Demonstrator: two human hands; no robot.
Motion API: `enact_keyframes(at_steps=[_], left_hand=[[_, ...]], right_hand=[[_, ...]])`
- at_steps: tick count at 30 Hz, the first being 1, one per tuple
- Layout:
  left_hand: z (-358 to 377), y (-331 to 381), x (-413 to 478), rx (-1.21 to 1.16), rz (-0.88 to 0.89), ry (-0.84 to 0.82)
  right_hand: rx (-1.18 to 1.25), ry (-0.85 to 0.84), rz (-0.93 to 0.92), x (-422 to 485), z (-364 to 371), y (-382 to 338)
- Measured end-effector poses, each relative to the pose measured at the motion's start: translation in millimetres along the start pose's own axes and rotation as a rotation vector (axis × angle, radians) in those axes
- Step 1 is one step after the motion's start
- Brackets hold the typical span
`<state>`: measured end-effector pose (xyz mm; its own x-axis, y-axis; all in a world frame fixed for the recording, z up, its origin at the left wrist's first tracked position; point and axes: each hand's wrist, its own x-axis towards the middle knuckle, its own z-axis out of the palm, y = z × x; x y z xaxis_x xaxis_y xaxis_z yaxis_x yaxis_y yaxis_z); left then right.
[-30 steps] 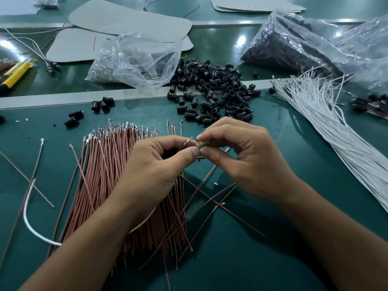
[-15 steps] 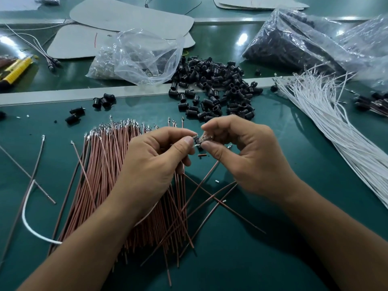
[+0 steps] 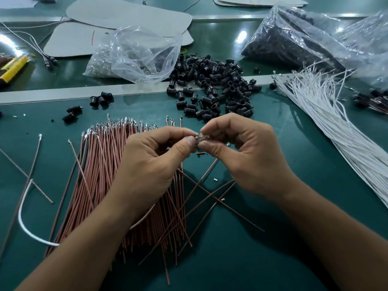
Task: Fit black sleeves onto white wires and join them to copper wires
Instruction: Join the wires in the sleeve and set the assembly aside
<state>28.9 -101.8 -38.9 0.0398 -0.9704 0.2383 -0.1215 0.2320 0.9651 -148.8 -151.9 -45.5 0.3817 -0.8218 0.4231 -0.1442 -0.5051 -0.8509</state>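
**Both hands pinched on one small part, mid-table**

- Left hand and right hand meet fingertip to fingertip above the green table. Thumb and forefinger of each are closed on the same small part. It is glinting and partly dark, and I can't make out what it is from here.
- Remaining fingers on both hands are curled in. I can't tell whether they hold a wire.
- The copper wires lie in a thick bundle under the left hand, metal-tipped ends pointing away from me. A few loose strands cross each other below the right hand.
- The white wires fan out along the right side, well apart from the hands. A single white wire curls at the left edge.
- The black sleeves are heaped just beyond the hands, with a few strays further left.
- At the back are a clear bag, slumped open, a bag of dark parts, grey pads and a yellow-handled tool at far left.
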Motion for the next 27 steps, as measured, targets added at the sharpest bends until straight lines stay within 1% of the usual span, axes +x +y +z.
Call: enact_keyframes(at_steps=[10,18,22,27], left_hand=[[-8,2,2,0.126,0.081,-0.074],[-8,-1,2,0.119,0.036,-0.121],[-8,1,4,0.106,-0.013,-0.14],[-10,3,6,0.042,-0.105,-0.158]], right_hand=[[0.004,0.037,-0.009,-3,5,-1],[-0.03,0.054,-0.029,-6,7,6],[-0.095,-0.027,-0.035,-2,3,5],[-0.204,-0.125,-0.1,2,-4,2]])
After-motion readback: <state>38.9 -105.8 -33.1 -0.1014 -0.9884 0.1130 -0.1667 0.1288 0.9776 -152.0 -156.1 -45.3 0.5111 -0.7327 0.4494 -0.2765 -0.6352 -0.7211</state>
